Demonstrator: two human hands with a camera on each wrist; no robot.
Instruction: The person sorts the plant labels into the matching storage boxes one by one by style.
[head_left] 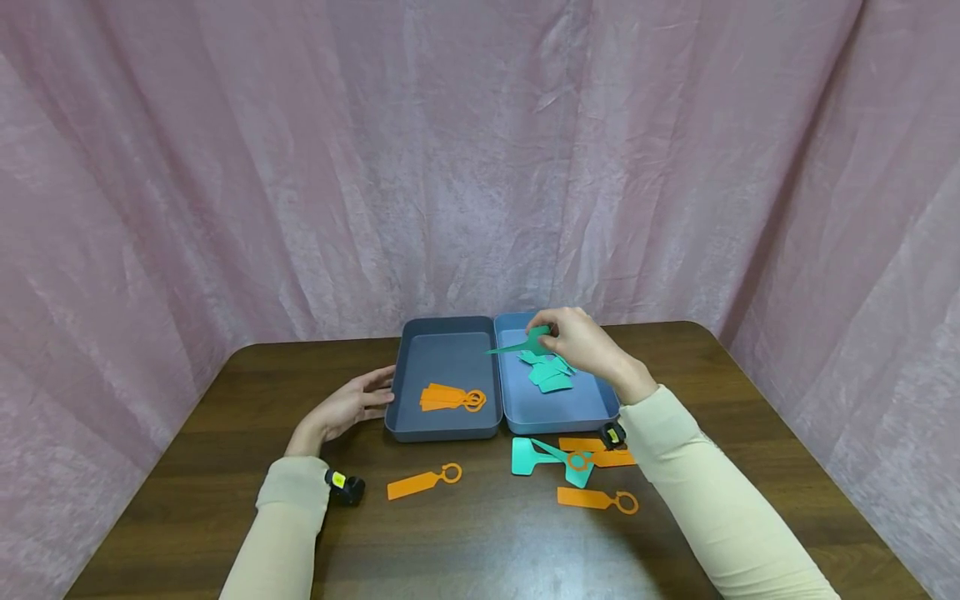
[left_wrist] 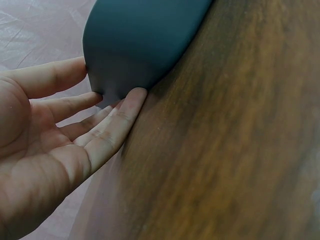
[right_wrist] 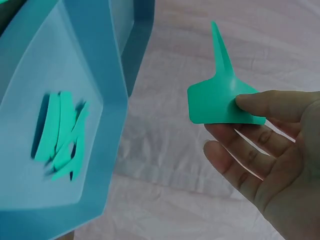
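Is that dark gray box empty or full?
Neither: orange tags lie near the front of the dark gray box, and much of its floor shows bare.

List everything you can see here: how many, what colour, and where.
Table: one, brown, foreground.
Curtain: count unclear, pink, behind it.
Grey tray: one, dark grey, towards the table's far edge.
Blue tray: one, light blue, right of it.
Ringed tags: several, orange, in the grey tray; four visible on the table.
T-shaped tags: several, green, in the blue tray; two on the table.
Wrist cameras: two, black, at the wrists.
Sleeves: two, cream, forearms.
Left hand: one, bare, touching the grey tray.
Right hand: one, bare, pinching another T-shaped tag.
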